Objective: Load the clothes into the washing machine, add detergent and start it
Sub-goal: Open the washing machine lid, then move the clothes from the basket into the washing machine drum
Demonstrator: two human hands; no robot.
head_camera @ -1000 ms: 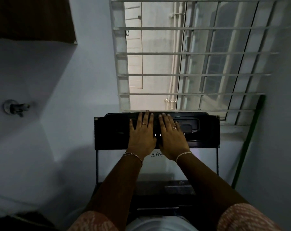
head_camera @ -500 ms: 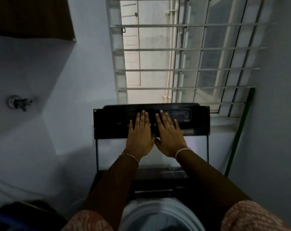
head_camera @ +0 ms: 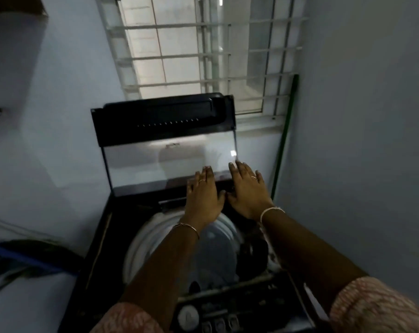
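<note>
1. Dim room, pale blue walls; a white barred window (head_camera: 203, 56) glows behind the black top-loading washing machine (head_camera: 95, 248), and a green pole (head_camera: 284, 131) leans in the right corner.
2. Its dark-framed glass lid (head_camera: 155, 159) stands raised against the window sill.
3. Left hand (head_camera: 203, 197) lies flat, fingers spread, at the lid's lower edge near the hinge.
4. Right hand (head_camera: 248, 191) is just beside it, also splayed flat, gripping nothing, fingertips reaching the glass.
5. Below the forearms the white round drum (head_camera: 141, 239) lies open; dark clothes (head_camera: 249, 258) show at its right side.
6. Blurred control panel (head_camera: 203, 316) sits at the near edge.
</note>
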